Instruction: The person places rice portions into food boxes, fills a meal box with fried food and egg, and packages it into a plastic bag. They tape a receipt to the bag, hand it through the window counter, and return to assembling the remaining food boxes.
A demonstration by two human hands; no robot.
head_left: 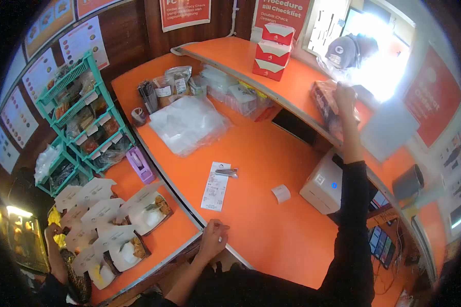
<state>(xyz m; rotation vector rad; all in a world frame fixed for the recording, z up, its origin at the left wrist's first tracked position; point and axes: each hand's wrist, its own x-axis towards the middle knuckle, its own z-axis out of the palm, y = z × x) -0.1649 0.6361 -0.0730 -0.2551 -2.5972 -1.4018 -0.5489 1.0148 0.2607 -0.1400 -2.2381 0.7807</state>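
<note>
My right hand (346,96) reaches far out to the raised counter at the upper right. Its fingers are closed on the top of a plastic bag (323,101) with dark and reddish contents that I cannot make out. Low in the middle, my left hand (213,239) is at the edge of the orange table, fingers loosely bent and thumb apart, with nothing plainly held. Just beyond it lies a printed receipt (215,192) with a stapler-like metal item (226,173) on its upper part. A small curled paper slip (280,194) sits farther right.
A white printer-like box (322,184) stands under the raised counter (220,51), which bears stacked red-and-white boxes (274,51). Open food boxes (130,253) fill the left table beside another person's hand (52,231). A person in a cap (343,51) is at the bright window.
</note>
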